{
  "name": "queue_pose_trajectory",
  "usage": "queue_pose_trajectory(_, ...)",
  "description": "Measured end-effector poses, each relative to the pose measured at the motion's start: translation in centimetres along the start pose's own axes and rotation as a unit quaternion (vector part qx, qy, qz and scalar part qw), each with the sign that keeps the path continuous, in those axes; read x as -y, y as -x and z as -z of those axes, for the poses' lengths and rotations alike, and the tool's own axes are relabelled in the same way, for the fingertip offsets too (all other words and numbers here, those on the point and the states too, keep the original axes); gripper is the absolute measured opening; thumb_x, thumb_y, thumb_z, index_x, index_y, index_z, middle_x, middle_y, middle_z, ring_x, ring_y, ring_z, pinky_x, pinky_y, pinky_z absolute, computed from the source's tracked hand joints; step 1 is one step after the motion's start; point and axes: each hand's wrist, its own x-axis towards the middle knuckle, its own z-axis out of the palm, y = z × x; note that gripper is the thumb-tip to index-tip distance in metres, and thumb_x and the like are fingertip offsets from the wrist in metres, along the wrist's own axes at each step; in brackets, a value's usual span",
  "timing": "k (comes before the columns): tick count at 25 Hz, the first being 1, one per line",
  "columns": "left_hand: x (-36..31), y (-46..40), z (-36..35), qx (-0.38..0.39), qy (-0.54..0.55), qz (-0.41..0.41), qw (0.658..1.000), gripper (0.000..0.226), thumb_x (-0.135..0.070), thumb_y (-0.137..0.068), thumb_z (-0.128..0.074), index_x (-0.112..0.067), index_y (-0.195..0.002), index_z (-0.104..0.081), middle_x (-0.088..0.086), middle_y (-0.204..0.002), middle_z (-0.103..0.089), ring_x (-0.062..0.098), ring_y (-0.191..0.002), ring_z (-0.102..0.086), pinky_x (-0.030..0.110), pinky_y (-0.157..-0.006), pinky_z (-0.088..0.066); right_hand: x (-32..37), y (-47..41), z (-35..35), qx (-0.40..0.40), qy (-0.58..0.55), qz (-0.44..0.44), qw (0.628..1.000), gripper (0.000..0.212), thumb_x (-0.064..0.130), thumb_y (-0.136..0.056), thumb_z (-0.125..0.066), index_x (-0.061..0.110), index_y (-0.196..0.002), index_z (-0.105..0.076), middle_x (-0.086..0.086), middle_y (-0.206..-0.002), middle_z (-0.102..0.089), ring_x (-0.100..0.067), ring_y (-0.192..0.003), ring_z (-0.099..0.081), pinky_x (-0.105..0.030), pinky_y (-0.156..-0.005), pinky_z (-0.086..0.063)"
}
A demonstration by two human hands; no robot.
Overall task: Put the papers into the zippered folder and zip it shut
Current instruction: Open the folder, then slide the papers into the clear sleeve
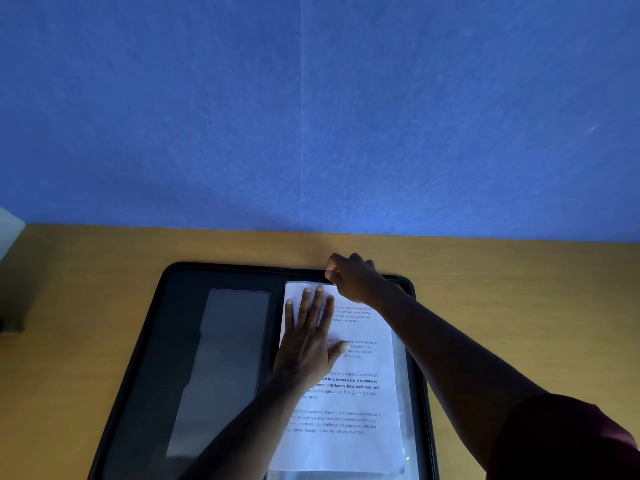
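Note:
A black zippered folder (180,327) lies open on the wooden desk. White printed papers (360,403) rest on its right half, over a clear sleeve. My left hand (308,337) lies flat on the upper part of the papers, fingers spread. My right hand (351,277) is at the folder's top edge, above the papers, fingers pinched together at the papers' top; what it grips is hidden by the hand. The folder's left half has a dark glossy pocket (225,362).
The wooden desk (519,306) ends against a blue felt wall panel (311,116). A pale object (8,233) sits at the far left edge of the desk. Bare desk shows on both sides of the folder.

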Motion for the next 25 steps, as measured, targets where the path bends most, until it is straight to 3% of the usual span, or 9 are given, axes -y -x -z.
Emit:
queue_pose_trajectory(5, -0.1, 0.0, -0.1, 0.000, -0.001, 0.003, 1.000, 0.091, -0.070, -0.093, -0.025, -0.016, -0.157, 0.010, 0.007, -0.164, 0.022, 0.026, -0.149, 0.027, 0.055, -0.121, 0.013, 0.1, 0.3, -0.2, 0.009, 0.006, -0.014, 1.000, 0.017, 0.029, -0.100, -0.037, 0.020, -0.108, -0.049, -0.010, -0.097, -0.066, -0.025, -0.086, -0.053, -0.041, -0.085, -0.038)
queue_pose_trajectory(8, -0.1, -0.1, -0.1, 0.000, -0.004, 0.006, 1.000, 0.092, -0.071, -0.092, -0.022, -0.015, -0.157, 0.010, 0.007, -0.164, 0.022, 0.026, -0.149, 0.027, 0.055, -0.121, 0.012, 0.2, 0.4, -0.1, 0.027, -0.008, -0.015, 0.999, 0.020, 0.029, -0.100, -0.038, 0.018, -0.111, -0.050, -0.010, -0.104, -0.067, -0.026, -0.089, -0.056, -0.039, -0.084, -0.038)
queue_pose_trajectory(13, -0.1, -0.1, -0.2, -0.008, 0.003, 0.009, 1.000, 0.092, -0.071, -0.091, -0.021, -0.014, -0.158, 0.005, 0.008, -0.165, 0.017, 0.028, -0.151, 0.020, 0.058, -0.122, 0.003, 0.3, 0.9, 0.8, 0.070, -0.040, -0.020, 0.997, 0.021, 0.025, -0.099, -0.043, 0.015, -0.112, -0.057, -0.011, -0.111, -0.064, -0.026, -0.092, -0.061, -0.038, -0.079, -0.052)
queue_pose_trajectory(20, -0.2, 0.0, -0.1, -0.022, 0.023, 0.007, 0.999, 0.094, -0.070, -0.089, -0.024, -0.018, -0.156, 0.015, 0.009, -0.165, 0.020, 0.028, -0.152, 0.019, 0.056, -0.122, 0.003, 0.2, 0.7, 0.8, 0.096, -0.027, 0.006, 0.995, 0.015, 0.018, -0.088, -0.068, 0.017, -0.103, -0.068, 0.001, -0.105, -0.066, -0.012, -0.089, -0.056, -0.024, -0.072, -0.042)
queue_pose_trajectory(25, -0.3, 0.1, -0.2, -0.016, 0.020, 0.008, 1.000, 0.094, -0.069, -0.091, -0.026, -0.016, -0.157, 0.015, 0.012, -0.163, 0.024, 0.030, -0.151, 0.022, 0.055, -0.123, 0.002, -0.5, 0.8, 1.9, 0.101, 0.034, -0.008, 0.994, 0.014, 0.020, -0.087, -0.068, 0.019, -0.100, -0.063, -0.001, -0.105, -0.064, -0.019, -0.092, -0.059, -0.032, -0.075, -0.049)
